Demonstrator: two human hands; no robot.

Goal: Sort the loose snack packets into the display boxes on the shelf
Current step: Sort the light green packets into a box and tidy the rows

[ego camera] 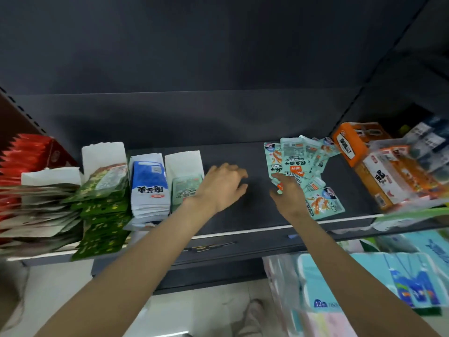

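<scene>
Packets (295,164) in pale teal lie loose in a fanned heap on the dark shelf (243,152), at about two o'clock from the frame's centre. The right hand (288,194) reaches into the heap's near-left edge; its fingertips touch the lowest packets, but whether it pinches one cannot be told, as the fingers blur into the wrappers. One more teal packet (324,203) lies apart at the heap's five o'clock, just beside the right wrist. The packets carry orange fish-like pictures and Chinese print, shown upside down and too small to read surely.

The left hand (223,183) hovers over bare shelf at the heap's nine o'clock, well apart from it, fingers loosely spread and holding nothing. Just at its own nine o'clock stands a white box (183,161) with teal packets inside, its forearm crossing that box's front.

Further toward nine o'clock come a box of blue-and-white packets (149,188) with bold Chinese characters and a small red label, then a box of green packets (104,186), then white and red packs (29,161) at the far left. At three o'clock from the heap sit orange boxes (352,142) with Chinese lettering. Below the shelf, at five o'clock, a light blue pack (340,288) shows "12".
</scene>
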